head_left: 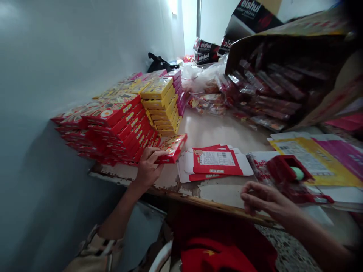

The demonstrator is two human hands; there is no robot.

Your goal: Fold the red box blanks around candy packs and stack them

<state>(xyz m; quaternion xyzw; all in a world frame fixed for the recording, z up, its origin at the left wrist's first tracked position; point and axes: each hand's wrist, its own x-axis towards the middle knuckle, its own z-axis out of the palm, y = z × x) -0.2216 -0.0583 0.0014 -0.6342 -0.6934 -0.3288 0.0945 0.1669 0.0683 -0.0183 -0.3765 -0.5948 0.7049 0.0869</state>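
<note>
My left hand is closed on the near end of a red flat cardboard box, thumb and fingers gripping its sides. The box is tilted slightly, close beside a stack of similar red boxes. My right hand hovers over the table's front edge, its fingers loosely bent and apart with nothing visible in them. Just beyond it lies a dark red tape dispenser with a pale green core. Between my hands, several flattened red cartons rest on the table, printed side up.
Yellow boxes and pink ones are stacked behind the red stack. A large open carton lies on its side at right, full of wrapped packets. Flat yellow cartons lie at right. A wall bounds the left.
</note>
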